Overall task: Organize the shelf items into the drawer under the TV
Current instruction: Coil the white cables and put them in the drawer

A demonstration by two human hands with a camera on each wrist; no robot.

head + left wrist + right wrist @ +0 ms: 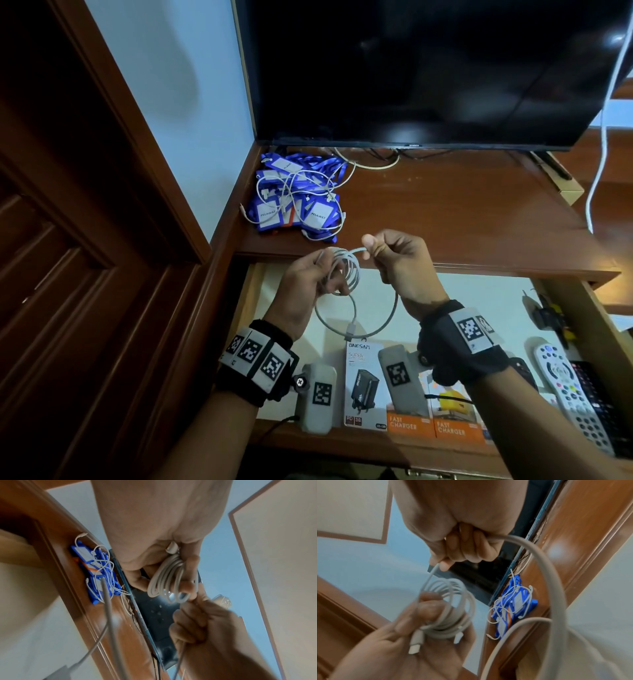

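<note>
Left hand (305,279) clenched round coiled grey-white charging cable (344,270), held above open wooden drawer (479,294). Right hand (399,262) pinching the cable's loose run, plug end dangling below. Farther back on the brown wooden shelf (445,209), tangled blue lanyards (298,197); card lettering possibly "PELAWAT", partly hidden under thin white cords.

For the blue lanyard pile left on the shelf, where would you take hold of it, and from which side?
Judging by its pose, take the blue lanyard pile from above, closing the grip around its bunched middle. It lies flat on the shelf with thin white cables tangled across it, so lifting one strap would likely drag the rest.
</note>
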